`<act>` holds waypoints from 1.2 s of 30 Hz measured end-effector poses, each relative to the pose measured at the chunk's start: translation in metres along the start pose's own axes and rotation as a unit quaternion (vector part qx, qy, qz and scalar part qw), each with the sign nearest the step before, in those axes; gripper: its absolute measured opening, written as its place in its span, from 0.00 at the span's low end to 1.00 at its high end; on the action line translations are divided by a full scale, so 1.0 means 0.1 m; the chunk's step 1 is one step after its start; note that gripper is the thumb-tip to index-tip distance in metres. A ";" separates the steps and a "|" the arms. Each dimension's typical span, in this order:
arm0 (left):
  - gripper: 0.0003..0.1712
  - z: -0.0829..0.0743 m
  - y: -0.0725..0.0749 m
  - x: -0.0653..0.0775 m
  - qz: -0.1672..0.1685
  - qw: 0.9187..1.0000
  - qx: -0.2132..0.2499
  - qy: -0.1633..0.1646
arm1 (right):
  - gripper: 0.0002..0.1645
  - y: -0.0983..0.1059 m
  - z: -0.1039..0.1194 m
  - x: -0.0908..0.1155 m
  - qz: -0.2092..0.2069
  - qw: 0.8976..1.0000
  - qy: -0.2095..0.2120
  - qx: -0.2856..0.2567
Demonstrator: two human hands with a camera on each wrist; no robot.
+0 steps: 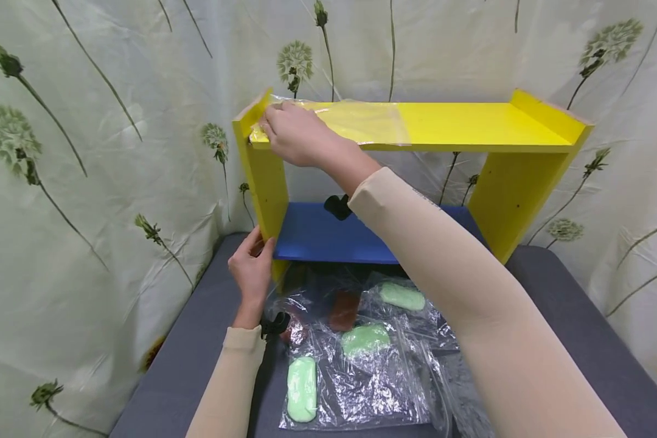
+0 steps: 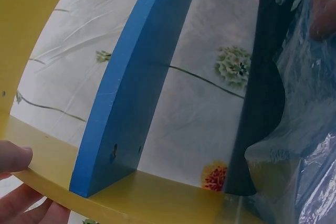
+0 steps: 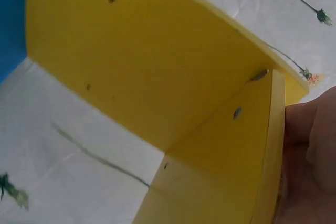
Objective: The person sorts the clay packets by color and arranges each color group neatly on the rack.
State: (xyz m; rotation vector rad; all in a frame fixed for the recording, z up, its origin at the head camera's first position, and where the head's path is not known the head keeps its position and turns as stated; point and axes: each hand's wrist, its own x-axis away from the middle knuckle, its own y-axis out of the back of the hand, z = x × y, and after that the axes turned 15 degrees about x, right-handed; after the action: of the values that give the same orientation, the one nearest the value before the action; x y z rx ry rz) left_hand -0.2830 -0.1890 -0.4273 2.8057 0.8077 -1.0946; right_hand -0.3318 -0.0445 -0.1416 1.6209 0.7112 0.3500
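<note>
A yellow and blue shelf unit (image 1: 460, 125) stands upright, with a yellow top board and a blue lower shelf (image 1: 328, 237). My left hand (image 1: 252, 264) grips the edge of its left side panel (image 1: 268, 194), thumb on the inner side and fingers outside, as the left wrist view shows. On the top board lies a clear plastic bag (image 1: 369, 121). My right hand (image 1: 295, 131) is at the bag's left end, with bent fingers holding the plastic; the fingertips are partly hidden. In the right wrist view the right hand (image 3: 312, 150) is above the board's front edge (image 3: 273, 145).
Clear zip bags (image 1: 372, 395) lie before and under the unit, with green blocks (image 1: 302, 389) and a reddish-brown block (image 1: 345, 310) among them. A dark grey surface (image 1: 164, 377) carries everything. Behind hangs a flower-patterned curtain (image 1: 115, 213).
</note>
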 end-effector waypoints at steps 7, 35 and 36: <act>0.25 -0.03 0.03 0.04 0.001 1.000 0.002 0.000 | 0.34 0.05 0.10 -0.11 0.034 0.999 0.002 0.001; 0.25 0.04 0.03 -0.11 0.015 0.999 0.021 -0.030 | 0.63 -0.13 0.18 0.13 -0.027 0.988 -0.012 0.152; 0.25 0.03 0.04 -0.12 0.015 0.999 0.017 -0.031 | 0.63 -0.10 0.17 0.18 -0.037 0.988 -0.011 0.153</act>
State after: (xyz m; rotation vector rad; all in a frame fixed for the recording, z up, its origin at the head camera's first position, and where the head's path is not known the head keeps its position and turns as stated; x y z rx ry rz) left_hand -0.2902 -0.1980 -0.4225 2.7850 0.7458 -1.1965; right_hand -0.3105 -0.0458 -0.1571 1.8778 0.8372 0.1743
